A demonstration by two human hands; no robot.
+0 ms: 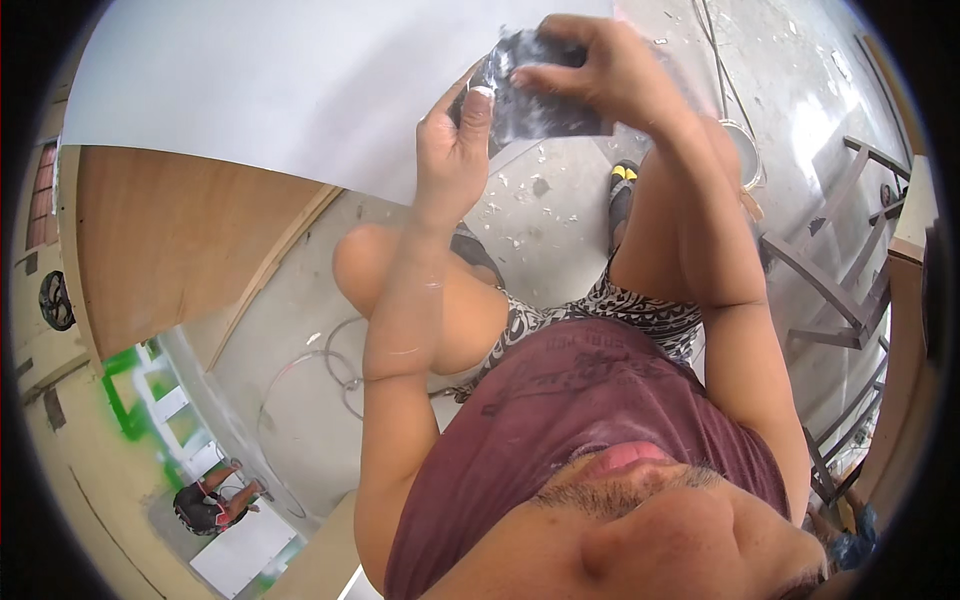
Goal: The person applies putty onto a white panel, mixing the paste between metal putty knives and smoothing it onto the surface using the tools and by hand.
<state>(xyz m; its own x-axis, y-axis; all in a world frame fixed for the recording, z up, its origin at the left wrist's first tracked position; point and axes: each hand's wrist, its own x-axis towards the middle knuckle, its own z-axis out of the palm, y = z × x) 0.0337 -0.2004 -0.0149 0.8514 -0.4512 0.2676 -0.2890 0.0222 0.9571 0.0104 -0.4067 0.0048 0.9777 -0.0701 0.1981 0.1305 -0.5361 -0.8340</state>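
- Your left grip (452, 150) is closing on the left edge of a dark sheet (535, 112), its thumb lying along the near face; the fingers behind are mostly hidden.
- Your right grip (610, 75) is grasping the same sheet near its top, thumb pressing on the face and forefinger bending at the upper edge, with a gap showing between the two; you are hiding the other fingertips from view.
- That sheet is sitting directly between your two grips, touching both, its lower right corner reaching out below your right wrist.
- White smears are streaking its dark face, and part of it is blurring.
- You are holding it out in front of your knees, where it is overlapping the edge of a large white panel (250, 110) in view; whether it is touching that panel, you cannot tell.
- Below, pale scraps are littering the grey floor (570, 215).
- A pale bucket (752, 165) is standing to the right, beyond your right knee.
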